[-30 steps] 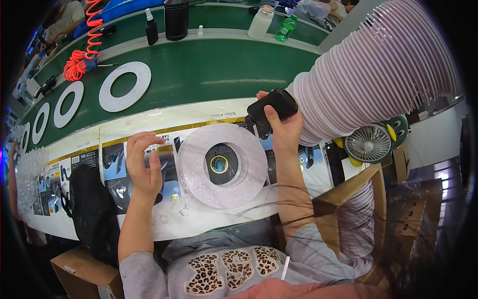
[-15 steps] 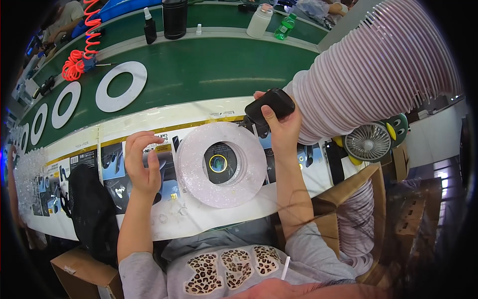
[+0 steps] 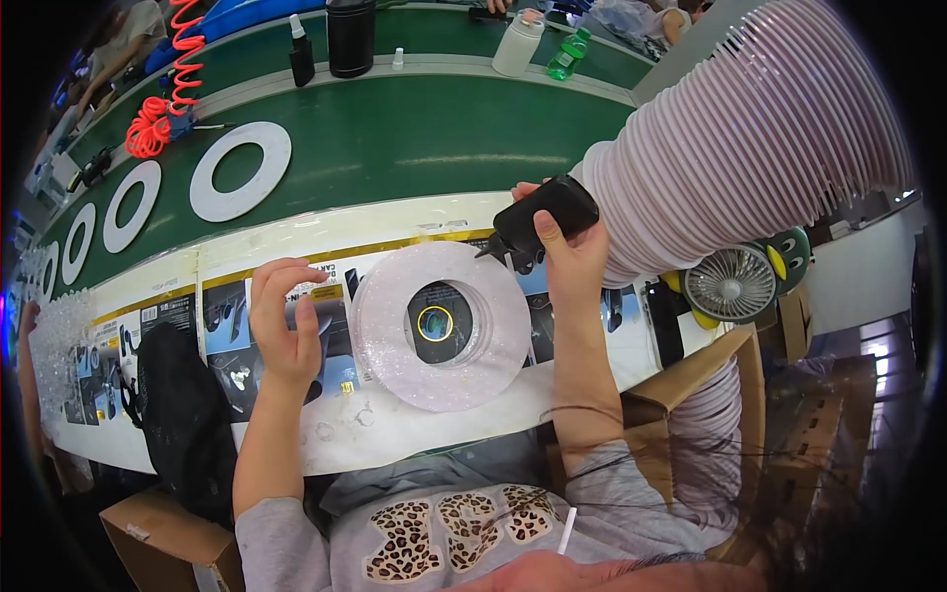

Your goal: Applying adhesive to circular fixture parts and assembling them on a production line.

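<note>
My right hand (image 3: 574, 264) is wrapped round a black squeeze bottle (image 3: 552, 209) that lies tilted, its thin nozzle pointing down to the left. The nozzle tip is at the upper right rim of a small stack of glittery white flat rings (image 3: 390, 360); whether it touches cannot be told. Through the rings' hole shows a dark printed sheet with a yellow circle. My left hand (image 3: 284, 326) holds nothing, its fingers bent and apart, just left of the stack above the printed sheets (image 3: 227, 335).
A tall leaning stack of white rings (image 3: 740, 128) rises at the right, beside a small fan (image 3: 730, 283). More rings stand in a cardboard box (image 3: 750, 395). Single rings (image 3: 240, 173) lie on the green belt (image 3: 395, 128). A black bag (image 3: 182, 414) sits at the left.
My right hand has turned the black bottle so that its nozzle now shows, pointing at the ring stack's rim. My left hand has hardly moved.
</note>
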`<state>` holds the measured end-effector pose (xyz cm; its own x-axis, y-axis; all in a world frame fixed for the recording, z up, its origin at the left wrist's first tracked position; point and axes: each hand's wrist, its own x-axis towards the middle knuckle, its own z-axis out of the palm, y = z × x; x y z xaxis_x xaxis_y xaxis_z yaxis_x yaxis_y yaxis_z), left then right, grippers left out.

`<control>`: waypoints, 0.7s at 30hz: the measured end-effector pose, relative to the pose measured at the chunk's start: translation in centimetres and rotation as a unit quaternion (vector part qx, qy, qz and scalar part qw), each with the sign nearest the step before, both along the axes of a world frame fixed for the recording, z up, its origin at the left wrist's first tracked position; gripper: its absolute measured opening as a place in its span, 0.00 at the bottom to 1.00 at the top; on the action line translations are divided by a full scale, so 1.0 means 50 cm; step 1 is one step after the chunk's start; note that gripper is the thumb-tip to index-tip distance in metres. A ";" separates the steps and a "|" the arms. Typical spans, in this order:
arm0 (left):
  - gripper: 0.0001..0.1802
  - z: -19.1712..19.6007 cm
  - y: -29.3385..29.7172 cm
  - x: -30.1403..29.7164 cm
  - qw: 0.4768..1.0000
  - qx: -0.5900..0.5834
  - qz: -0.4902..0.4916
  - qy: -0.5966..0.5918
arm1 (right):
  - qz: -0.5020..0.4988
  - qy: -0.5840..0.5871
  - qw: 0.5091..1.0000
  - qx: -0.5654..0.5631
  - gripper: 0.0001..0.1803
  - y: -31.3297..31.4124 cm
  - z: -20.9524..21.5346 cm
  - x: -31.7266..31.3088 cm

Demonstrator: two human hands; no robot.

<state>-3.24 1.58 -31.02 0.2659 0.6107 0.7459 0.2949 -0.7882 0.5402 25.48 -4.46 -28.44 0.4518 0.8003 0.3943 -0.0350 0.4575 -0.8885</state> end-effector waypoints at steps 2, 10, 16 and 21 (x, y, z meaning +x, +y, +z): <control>0.08 -0.001 -0.001 -0.002 1.000 -0.001 0.001 -0.002 | 0.013 0.006 1.000 -0.010 0.23 -0.002 0.001 -0.002; 0.08 0.001 0.000 -0.003 1.000 -0.004 -0.002 -0.004 | 0.038 -0.017 0.999 -0.011 0.21 0.001 0.003 -0.011; 0.08 -0.005 0.003 0.000 1.000 0.000 -0.003 -0.004 | 0.040 -0.027 0.999 -0.016 0.21 0.002 -0.003 -0.009; 0.08 -0.003 0.001 -0.003 1.000 0.003 0.004 0.001 | 0.043 -0.035 0.998 -0.018 0.21 0.004 -0.006 -0.013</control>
